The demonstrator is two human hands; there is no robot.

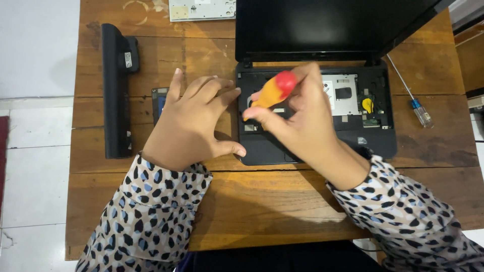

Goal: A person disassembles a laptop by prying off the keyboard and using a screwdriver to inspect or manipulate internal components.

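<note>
Right hand (297, 118) grips the orange-and-red screwdriver (274, 90) over the open black laptop (315, 121), mid-worktop (262, 201), well back from the near edge. Left hand (189, 123) spread wide, empty, fingertips at the laptop's left rim. Two screwdrivers counted: a blue-handled one (411, 98) lies right, one battery bar (117, 90) left

Right hand (297, 121) hides the screwdriver (275, 89) tip.
</note>
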